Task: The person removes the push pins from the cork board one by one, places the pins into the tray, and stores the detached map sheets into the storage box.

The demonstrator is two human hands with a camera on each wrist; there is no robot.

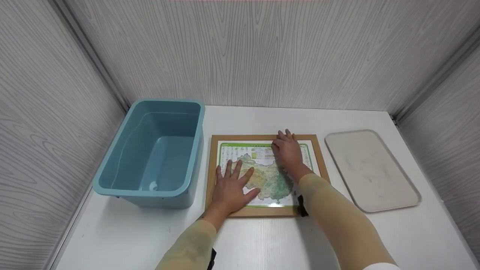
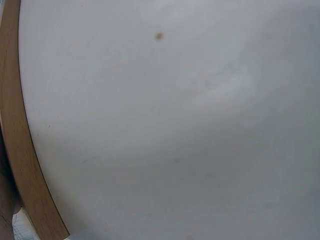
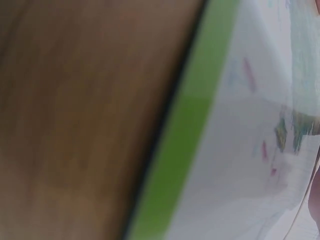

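both hands lie flat with fingers spread on the framed map puzzle (image 1: 262, 176), the left hand (image 1: 230, 185) near its lower left, the right hand (image 1: 288, 153) toward its top. judging by this, keep the palms level so the frame stays still on the surface (image 1: 262, 240).

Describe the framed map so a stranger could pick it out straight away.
On the white table, look between the blue plastic tub on the left and the pale flat tray on the right. The framed map lies flat there under the left hand and right hand. Only it has a wooden frame and a green-edged print.
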